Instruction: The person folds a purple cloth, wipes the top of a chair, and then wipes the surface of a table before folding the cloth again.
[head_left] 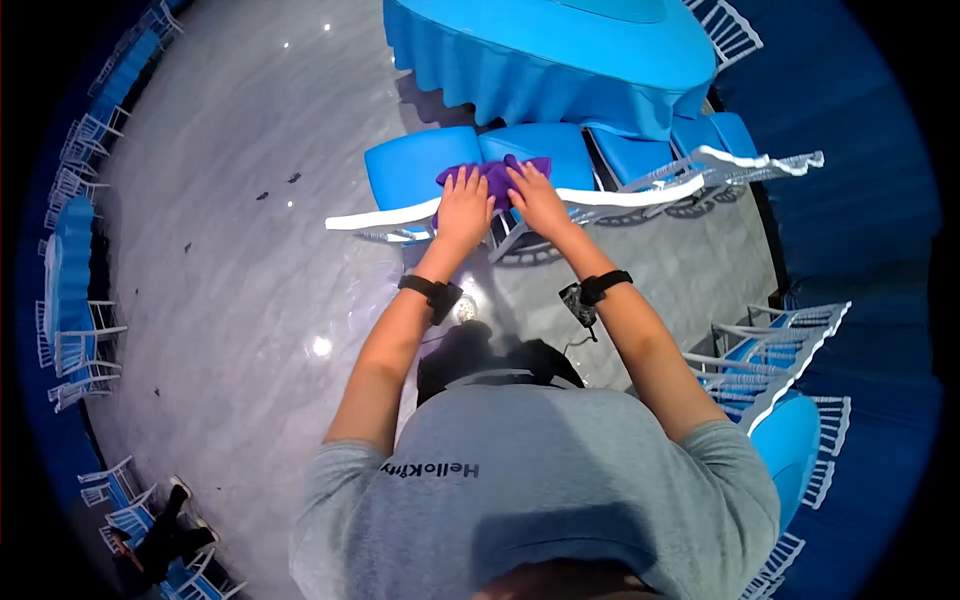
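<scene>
A purple cloth (500, 180) lies bunched over the top rails of two white chairs that stand side by side. My left hand (465, 207) rests on the cloth's left part, palm down with its fingers stretched out. On the right part of the cloth lies my right hand (537, 200), its fingers also spread, close to the right chair's white back rail (640, 196). The left chair's back rail (375, 218) runs out beyond my left hand. Past the rails are the chairs' blue seats (422, 160).
A round table with a blue cloth (560, 60) stands beyond the chairs. More white chairs (780, 350) and a blue table (790, 450) are at the right. Along the left edge are further tables and chairs (90, 345). A person in dark clothes (160, 540) is at the lower left.
</scene>
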